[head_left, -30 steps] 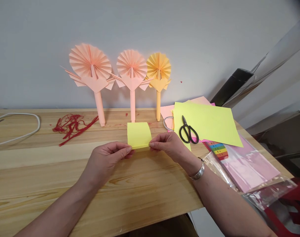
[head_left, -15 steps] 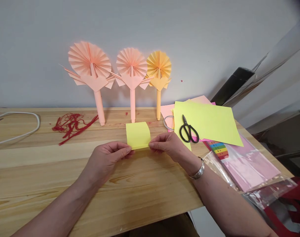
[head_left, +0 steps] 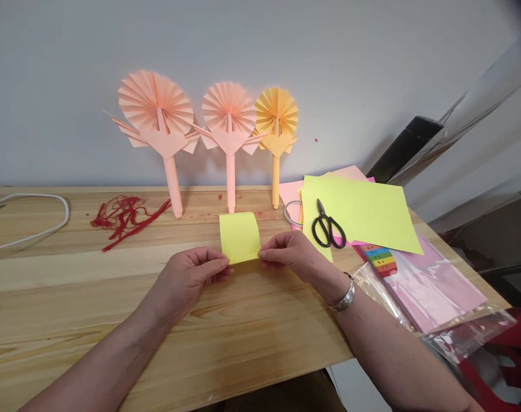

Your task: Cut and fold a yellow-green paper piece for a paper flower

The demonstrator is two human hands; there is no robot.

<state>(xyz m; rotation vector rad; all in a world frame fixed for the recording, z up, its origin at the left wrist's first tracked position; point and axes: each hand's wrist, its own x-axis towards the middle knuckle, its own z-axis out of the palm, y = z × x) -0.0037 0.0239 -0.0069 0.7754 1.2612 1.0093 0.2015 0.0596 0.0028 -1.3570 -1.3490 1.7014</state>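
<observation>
"Fingers first. Left hand?"

"Left hand (head_left: pixel 200 266): thumb and index pinched on the near left corner of a small yellow-green paper piece (head_left: pixel 240 234)."

"Right?"

"Right hand (head_left: pixel 288 252): matching pinch, near right corner. Silver bracelet (head_left: pixel 345 296) on that wrist."

"Paper position?"

"Between the hands, over the wooden table (head_left: pixel 93 300). Far end bends in a slight curve. Contact with the tabletop, can't tell."

"Next out?"

"Right side: black scissors (head_left: pixel 328 230), blades pointing away, lying on a large yellow-green sheet (head_left: pixel 367 209). Pink sheets (head_left: pixel 348 171) poke out beneath. Left side: tangled red threads (head_left: pixel 129 220)."

"Behind the paper?"

"Three pleated paper fans upright by the wall (head_left: pixel 355 74): big pink fan (head_left: pixel 169 146), middle pink fan (head_left: pixel 229 143), orange fan (head_left: pixel 276 143), left to right."

"Edges?"

"Far left, white cable (head_left: pixel 67 213). Near right, plastic-wrapped pink pack (head_left: pixel 441 289), partly under the large sheet. Done."
</observation>
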